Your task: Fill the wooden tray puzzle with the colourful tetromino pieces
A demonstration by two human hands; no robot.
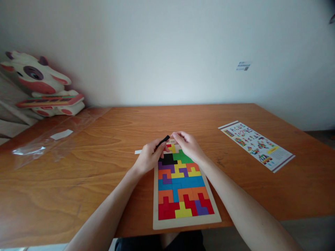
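Note:
A wooden puzzle board (187, 223) with a pale frame lies at the table's front edge, filled with red, orange, blue, yellow, purple, green and black pieces. Over its far left part, my left hand (150, 155) holds a thin black strip (163, 140) between thumb and fingers, tilted up to the right. My right hand (188, 146) is above the far right part, thumb and fingertips pinched together close to the strip's upper end; whatever they hold, if anything, is too small to name. Both hands partly cover the board's far end.
A printed sheet (258, 145) lies on the wooden table (125, 122) at the right. Clear plastic packaging (75, 130) with a white label is at the left. Behind it stands a cow-shaped toy keyboard (52, 101). A white strip (138, 152) shows beside my left hand.

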